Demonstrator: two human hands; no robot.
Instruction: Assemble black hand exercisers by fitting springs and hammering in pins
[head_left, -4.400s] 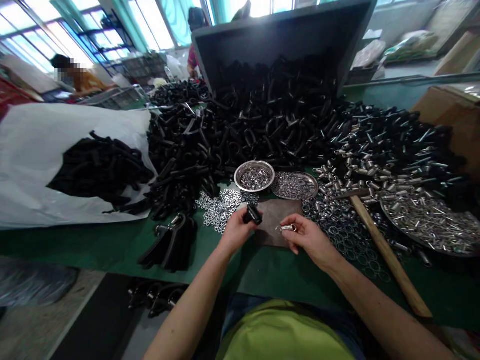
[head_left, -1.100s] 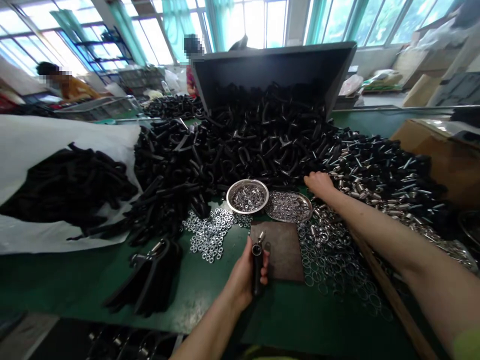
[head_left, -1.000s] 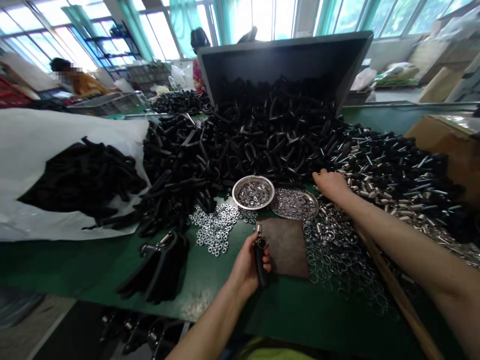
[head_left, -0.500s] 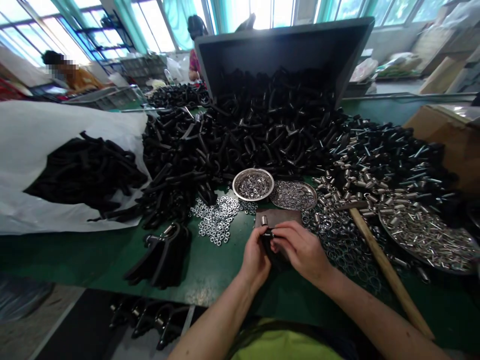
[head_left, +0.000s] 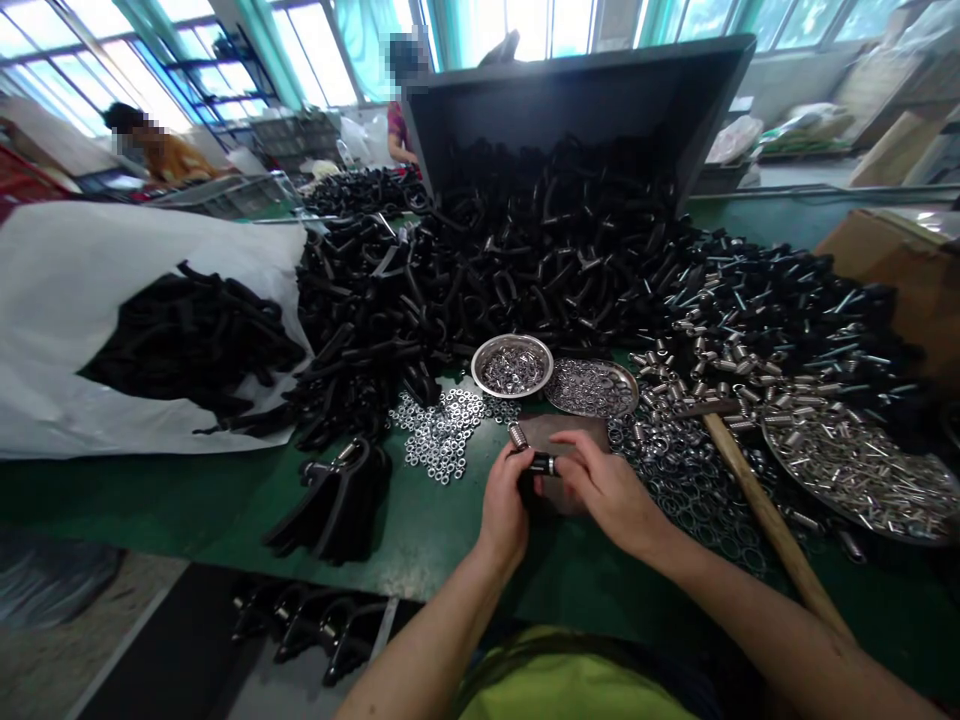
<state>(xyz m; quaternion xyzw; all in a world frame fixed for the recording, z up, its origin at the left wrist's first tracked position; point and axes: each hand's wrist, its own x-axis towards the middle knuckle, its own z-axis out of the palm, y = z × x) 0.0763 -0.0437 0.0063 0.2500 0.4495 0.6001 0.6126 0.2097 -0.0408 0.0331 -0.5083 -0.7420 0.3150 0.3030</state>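
Observation:
My left hand (head_left: 504,505) is closed around a black part (head_left: 538,463), which looks like a curved clamp handle mostly hidden in the palm. A coiled metal spring (head_left: 517,436) stands out above the left thumb. At the right end of the black part shows a silver ring-like piece (head_left: 553,465). The thumb and fingers of my right hand (head_left: 615,500) close on that end, with the index finger raised over it. Beneath both hands lies a brown plate (head_left: 581,435). A stack of black clamp handles (head_left: 337,500) with a spring on top rests to the left.
Behind the hands are silver nuts (head_left: 442,430), a round metal bowl (head_left: 480,380) and an oval tray (head_left: 636,400) of small parts. A hammer (head_left: 772,520), springs and a pin-filled tray (head_left: 810,505) lie right. Black parts (head_left: 487,280) spill from a grey bin (head_left: 600,90). Two people sit further back.
The black part has turned so its silver end shows toward my right hand. The spring now tilts left. My right index finger has lifted off, and the view has shifted slightly.

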